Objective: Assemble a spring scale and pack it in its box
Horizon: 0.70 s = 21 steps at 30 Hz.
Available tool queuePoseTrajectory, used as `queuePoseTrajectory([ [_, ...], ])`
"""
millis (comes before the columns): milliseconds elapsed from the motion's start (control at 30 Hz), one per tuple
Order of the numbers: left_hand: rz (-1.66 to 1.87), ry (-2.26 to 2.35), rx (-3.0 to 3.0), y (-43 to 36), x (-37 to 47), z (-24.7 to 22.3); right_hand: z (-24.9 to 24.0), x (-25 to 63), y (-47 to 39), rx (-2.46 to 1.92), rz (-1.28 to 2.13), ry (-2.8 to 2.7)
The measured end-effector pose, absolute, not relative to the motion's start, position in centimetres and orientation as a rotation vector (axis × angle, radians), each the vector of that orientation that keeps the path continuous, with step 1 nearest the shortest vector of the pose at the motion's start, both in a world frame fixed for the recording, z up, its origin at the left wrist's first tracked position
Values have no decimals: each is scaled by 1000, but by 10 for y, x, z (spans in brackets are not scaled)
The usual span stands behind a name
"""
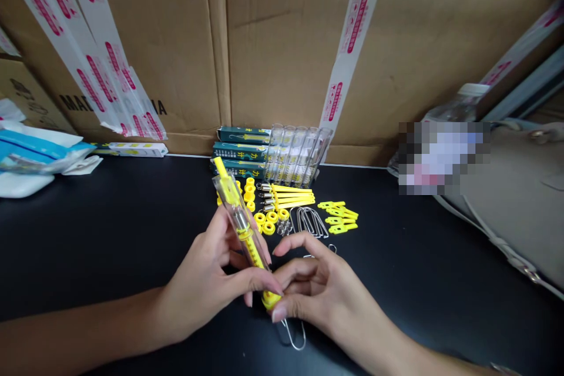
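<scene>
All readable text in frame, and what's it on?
"MAD…IA": brown carton, middle covered by tape.
"力计": dark green boxes; finer print too small.
Too blurred: tape's red print, white-yellow box.
Bottle: label pixelated.
Held clear tube: scale marks too small.
Left carton: dark symbols, unclear.

Black tabletop point(110, 235); brown cardboard point(282, 59) behind, printed tape point(359, 17) attached.
</scene>
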<state>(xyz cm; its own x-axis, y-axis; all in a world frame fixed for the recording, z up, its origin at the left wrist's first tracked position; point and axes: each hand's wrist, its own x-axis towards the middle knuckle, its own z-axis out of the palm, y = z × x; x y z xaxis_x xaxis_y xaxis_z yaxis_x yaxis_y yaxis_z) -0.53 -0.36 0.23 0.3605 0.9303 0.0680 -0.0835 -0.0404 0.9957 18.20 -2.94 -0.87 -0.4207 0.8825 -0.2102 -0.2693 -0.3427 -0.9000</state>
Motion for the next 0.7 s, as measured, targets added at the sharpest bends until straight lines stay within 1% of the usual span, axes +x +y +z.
queuePoseTrajectory([
  [300, 953, 851, 1300, -7, -1, 5, -11, 179, -27, -916, 1861, -966],
  [467, 861, 825, 1440, -11, -3, 2, -12, 175, -25, -935, 1839, -952],
  [567, 905, 839, 1463, -13, -3, 1, -14, 176, -26, -931, 1741, -1038],
  [700, 957, 826, 1496, -15, -4, 0, -15, 180, -30, -926, 1474, -1341],
])
